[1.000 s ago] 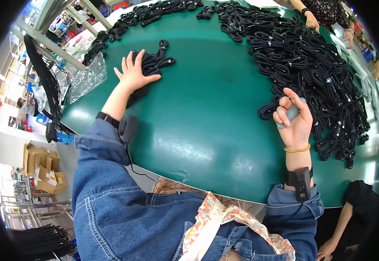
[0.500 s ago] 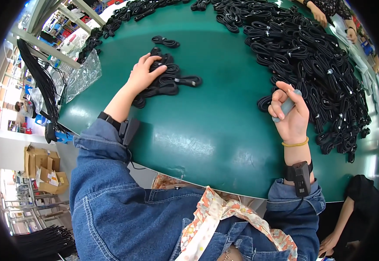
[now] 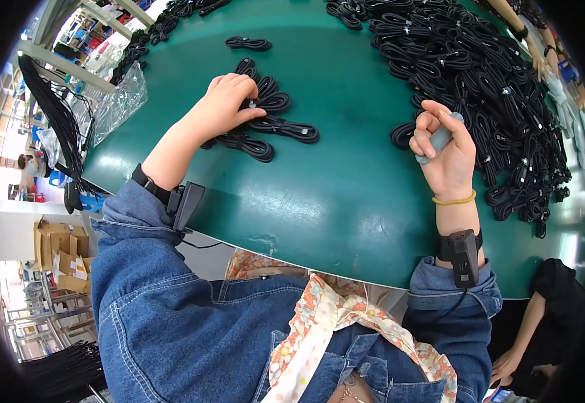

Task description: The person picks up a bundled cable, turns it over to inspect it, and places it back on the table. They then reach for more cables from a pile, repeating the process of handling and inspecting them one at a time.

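Note:
My left hand [image 3: 224, 104] is over a small group of coiled black cables [image 3: 275, 102] at the left of the table. Its fingers are bent down around a coil, with the thumb apart on the near side. Part of that coil and the fingertips are hidden. Beside the thumb, another coiled cable [image 3: 296, 129] points right. My right hand [image 3: 448, 151] is raised palm up, fingers curled around a smooth grey-blue oval object [image 3: 442, 139] whose kind I cannot make out. It hovers at the left edge of a large heap of coiled black cables [image 3: 467, 74].
One coiled cable [image 3: 248, 43] lies apart, beyond my left hand. A clear plastic bag [image 3: 123, 101] rests at the green table's [image 3: 285, 201] left edge. Long black cables [image 3: 49, 114] hang from a rack there. Other people's arms [image 3: 531, 50] show at far right, and another person [image 3: 531, 329] at near right.
My left hand's spread fingers have curled down onto the cables, and some coils beside it have shifted. My right hand keeps its grip on the oval object.

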The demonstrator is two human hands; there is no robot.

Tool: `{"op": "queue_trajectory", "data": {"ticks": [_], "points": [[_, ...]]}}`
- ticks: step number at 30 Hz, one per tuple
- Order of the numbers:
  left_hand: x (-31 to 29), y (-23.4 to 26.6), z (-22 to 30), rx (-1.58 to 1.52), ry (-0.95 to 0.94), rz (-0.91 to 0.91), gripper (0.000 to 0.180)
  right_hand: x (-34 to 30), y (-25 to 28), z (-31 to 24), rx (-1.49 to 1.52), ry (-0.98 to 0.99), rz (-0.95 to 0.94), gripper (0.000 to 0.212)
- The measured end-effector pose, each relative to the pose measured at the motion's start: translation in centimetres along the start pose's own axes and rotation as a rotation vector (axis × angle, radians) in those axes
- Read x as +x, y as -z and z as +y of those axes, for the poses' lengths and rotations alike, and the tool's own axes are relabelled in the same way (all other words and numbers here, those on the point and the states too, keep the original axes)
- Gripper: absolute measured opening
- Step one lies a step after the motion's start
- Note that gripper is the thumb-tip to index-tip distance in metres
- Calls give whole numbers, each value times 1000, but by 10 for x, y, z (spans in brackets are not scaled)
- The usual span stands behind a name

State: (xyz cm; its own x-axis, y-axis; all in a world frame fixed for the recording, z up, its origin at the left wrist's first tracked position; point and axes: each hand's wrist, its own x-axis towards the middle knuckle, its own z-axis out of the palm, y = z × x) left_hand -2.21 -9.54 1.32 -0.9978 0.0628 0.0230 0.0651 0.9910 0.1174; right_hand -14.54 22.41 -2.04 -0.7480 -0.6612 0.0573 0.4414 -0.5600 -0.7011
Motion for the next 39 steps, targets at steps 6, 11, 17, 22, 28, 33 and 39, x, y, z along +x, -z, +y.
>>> {"op": "queue_trajectory", "data": {"ticks": [6, 11, 17, 22, 28, 33, 39], "points": [[5, 3, 38, -326, -2, 126, 32, -3, 1, -1, -15, 10, 11, 27], [4, -22, 45, 28, -282, 64, 38, -1, 0, -1, -4, 5, -7, 27], [6, -4, 76, -547, -64, 141, 47, -5, -12, 5, -74, -8, 2, 26], [-6, -28, 124, -1913, -22, -10, 46, -18, -38, 12, -528, -24, -83, 24], [-8, -45, 143, -2524, -11, -87, 47, -30, -54, 36, -668, 100, -157, 23], [-8, -47, 135, -2510, -168, 2, 48, -38, -63, 40, -774, 159, -229, 25], [-9, -48, 129, -2379, -164, 113, 56, -42, -60, 42, -1023, -97, -293, 27]]}}
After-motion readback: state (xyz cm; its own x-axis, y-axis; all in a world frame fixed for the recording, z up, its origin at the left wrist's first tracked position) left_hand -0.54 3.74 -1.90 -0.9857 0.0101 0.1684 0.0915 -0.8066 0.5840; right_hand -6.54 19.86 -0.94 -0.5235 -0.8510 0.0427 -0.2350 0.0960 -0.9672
